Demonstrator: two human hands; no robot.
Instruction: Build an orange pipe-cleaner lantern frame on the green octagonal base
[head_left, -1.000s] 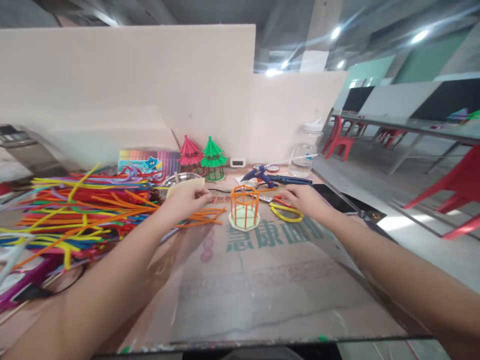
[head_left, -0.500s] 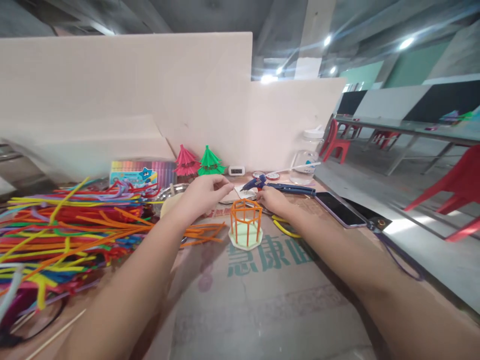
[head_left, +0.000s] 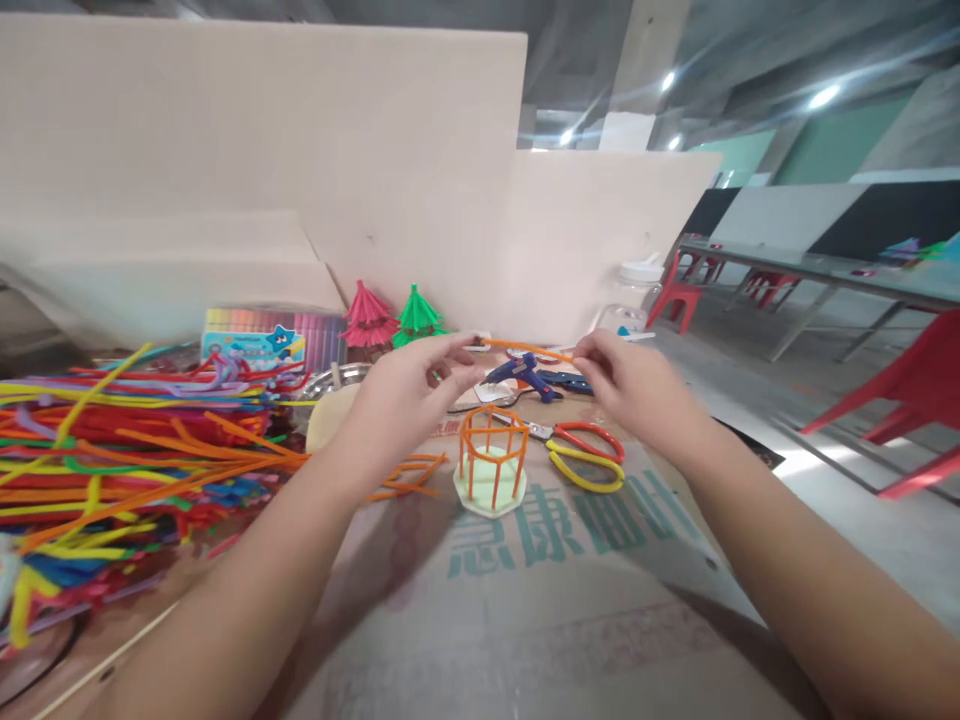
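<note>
An orange pipe cleaner (head_left: 529, 348) is stretched nearly level between my two hands, above the blue glue gun (head_left: 525, 376). My left hand (head_left: 424, 390) is closed at its left end, and my right hand (head_left: 634, 380) pinches the right end. Below and between the hands stands a small cage of orange pipe cleaners (head_left: 493, 435) on a pale green base (head_left: 491, 503) with straight-cut edges. Scissors (head_left: 589, 455) with one red and one yellow handle lie just right of the cage, their blades partly behind it.
A heap of coloured pipe cleaners (head_left: 135, 450) covers the left side. Behind are a marker set (head_left: 255, 340), a pink paper tree (head_left: 369, 315), a green one (head_left: 418, 318) and a clear bottle (head_left: 634, 298). A pale board (head_left: 262, 150) stands at the back; red chairs (head_left: 915, 400) are at right.
My right hand has moved up and right from beside the glue gun. The orange pipe cleaner now spans both hands. The scissors have come into fuller view, while my right arm now hides the phone.
</note>
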